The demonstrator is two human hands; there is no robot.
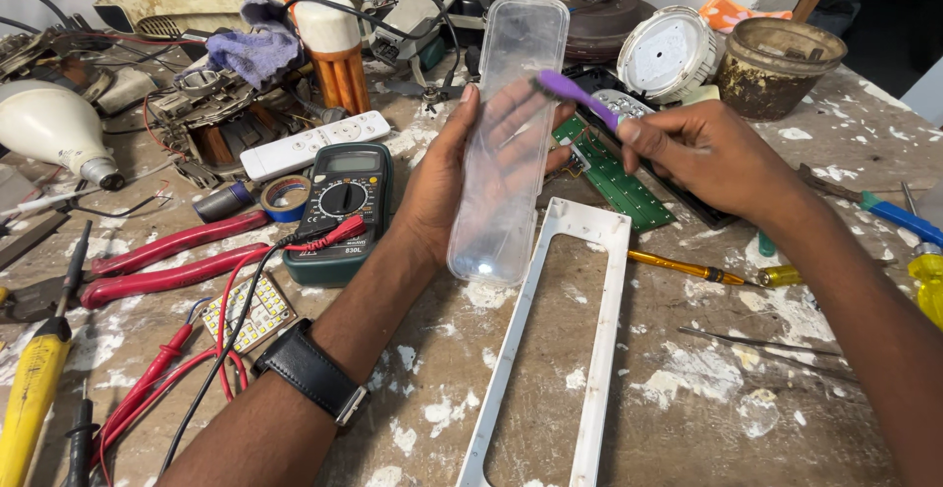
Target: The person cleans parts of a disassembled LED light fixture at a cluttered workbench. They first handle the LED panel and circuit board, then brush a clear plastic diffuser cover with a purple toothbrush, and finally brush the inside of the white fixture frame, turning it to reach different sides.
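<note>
Head view shows your left hand (447, 188) gripping the clear plastic cover (511, 134) upright above the table's middle, right hand (702, 153) fingers pinching a purple toothbrush (575, 94) against it. Hard scrubbing could twist the cover loose onto the white frame (599, 330).

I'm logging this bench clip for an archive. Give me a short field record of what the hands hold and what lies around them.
left hand: left hand holds a clear plastic cover tilted upright
right hand: right hand grips a purple toothbrush, bristles at the cover
below cover: white rectangular frame flat on the bench
left of cover: green multimeter, white remote, red-handled pliers
behind hands: green circuit board
</note>
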